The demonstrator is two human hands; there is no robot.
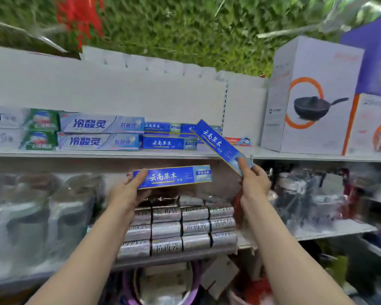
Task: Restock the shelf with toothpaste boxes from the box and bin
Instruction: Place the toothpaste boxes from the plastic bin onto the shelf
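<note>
Mid-frame, the shelf already carries several blue toothpaste boxes stacked beside grey and green ones. The left hand grips a level blue box below the shelf edge; the right hand pinches a tilted blue box angled toward the stack. Judging by this, restocking is well underway, two boxes left to place

Both of my forearms come up from the bottom edge of the view, and both are bare: no sleeve or cuff shows anywhere along them. My left hand wears no glove, ring or watch that I can make out. My right hand is likewise uncovered, wrist bare, no band on it. The picture is too soft for me to tell the nails.
</note>
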